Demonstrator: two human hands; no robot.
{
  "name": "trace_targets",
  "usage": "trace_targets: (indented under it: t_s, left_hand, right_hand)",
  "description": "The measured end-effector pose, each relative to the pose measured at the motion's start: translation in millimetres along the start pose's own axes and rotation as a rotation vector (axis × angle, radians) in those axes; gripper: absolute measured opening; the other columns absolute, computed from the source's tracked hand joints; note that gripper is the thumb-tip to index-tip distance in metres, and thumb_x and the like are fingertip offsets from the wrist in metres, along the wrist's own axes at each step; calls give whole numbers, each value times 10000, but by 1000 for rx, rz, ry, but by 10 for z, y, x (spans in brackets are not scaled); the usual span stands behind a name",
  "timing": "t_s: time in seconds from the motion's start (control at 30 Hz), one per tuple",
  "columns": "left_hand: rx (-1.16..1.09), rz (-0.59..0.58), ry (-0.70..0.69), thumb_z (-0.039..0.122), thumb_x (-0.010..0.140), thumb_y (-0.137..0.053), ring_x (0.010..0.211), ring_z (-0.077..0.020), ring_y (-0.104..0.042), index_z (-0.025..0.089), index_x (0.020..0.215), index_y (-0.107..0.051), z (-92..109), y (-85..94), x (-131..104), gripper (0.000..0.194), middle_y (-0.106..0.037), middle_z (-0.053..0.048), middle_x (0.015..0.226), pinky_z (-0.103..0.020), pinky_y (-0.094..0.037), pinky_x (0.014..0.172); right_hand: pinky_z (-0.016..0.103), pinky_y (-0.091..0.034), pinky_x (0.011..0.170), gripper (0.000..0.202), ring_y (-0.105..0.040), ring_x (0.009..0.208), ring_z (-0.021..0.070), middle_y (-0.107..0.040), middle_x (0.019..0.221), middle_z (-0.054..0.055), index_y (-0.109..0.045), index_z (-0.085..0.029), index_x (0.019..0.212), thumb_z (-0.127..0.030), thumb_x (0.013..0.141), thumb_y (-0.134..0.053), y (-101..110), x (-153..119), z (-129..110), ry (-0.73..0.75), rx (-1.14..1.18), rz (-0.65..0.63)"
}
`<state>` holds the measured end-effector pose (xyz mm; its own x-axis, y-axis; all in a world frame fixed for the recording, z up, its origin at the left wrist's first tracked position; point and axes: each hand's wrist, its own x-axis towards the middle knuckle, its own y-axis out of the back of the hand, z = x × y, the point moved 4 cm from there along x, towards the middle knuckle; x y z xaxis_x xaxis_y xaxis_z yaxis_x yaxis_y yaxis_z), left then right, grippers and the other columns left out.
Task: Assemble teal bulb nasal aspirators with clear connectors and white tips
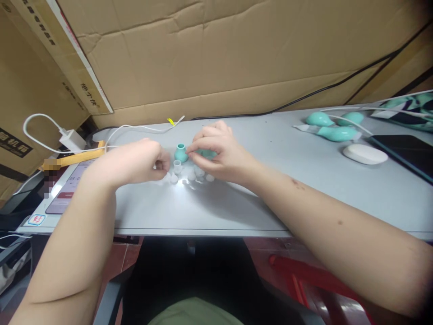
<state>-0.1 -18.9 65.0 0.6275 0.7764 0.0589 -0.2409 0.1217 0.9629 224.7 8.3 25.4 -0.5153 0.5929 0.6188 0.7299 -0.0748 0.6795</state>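
Note:
A small teal rubber bulb [181, 155] stands upright on the table with its open neck upward. My right hand [218, 151] is beside it, thumb and index finger drawn close together at the bulb's right side; whether they hold anything is hidden. Another teal piece [207, 154] shows behind the right thumb, partly covered. To the left of the bulb, my left hand [154, 160] has its fingers curled into a pinch, with their content out of sight. Between the hands lie a clear small cup-shaped piece [177, 166] and several small whitish plastic pieces [191, 175].
Several teal bulbs [340, 133] lie at the right, near a white oval case [365, 154] and a dark tablet [406, 151]. A phone [69, 189], yellow bar [81, 158] and white charger [72, 140] are at left. Cardboard [216, 58] walls the back.

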Motion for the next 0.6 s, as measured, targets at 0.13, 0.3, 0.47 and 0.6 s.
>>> trace_targets:
  t_s: [0.13,0.3,0.47,0.6]
  left_hand:
    - [-320,331,-43,234,878,-817,633,-154,-736,242,847,-864,92,258,-55,57,-825,-2,745,-270,-556,581]
    - [-373,784,-17,357,959,-874,688,-151,-725,219,923,-828,-25,266,36,150,-810,-18,795,-290,-596,614]
    - [-435,762,10,431,919,-937,750,-183,-771,202,854,-794,-133,87,174,278,-839,-51,853,-310,-628,643]
    - [-450,654,-64,477,938,-922,818,-209,-813,204,1091,-877,-57,3,198,317,-883,-72,945,-332,-656,732]
  right_hand:
    - [538,-506,1069,98,-688,1001,272,-816,989,39,-847,-276,994,-252,990,-752,164,113,-89,42,142,109]
    - [419,-656,876,207,-760,929,231,-818,992,40,-844,-262,1159,-410,1018,-878,192,406,-127,-154,567,82]
    - [411,-722,888,243,-817,908,218,-864,1016,43,-852,-241,1023,-418,926,-987,19,410,-52,-222,819,188]
    - [412,-739,903,338,-833,904,223,-888,974,33,-890,-253,967,-459,787,-1090,-89,246,28,-286,946,199]
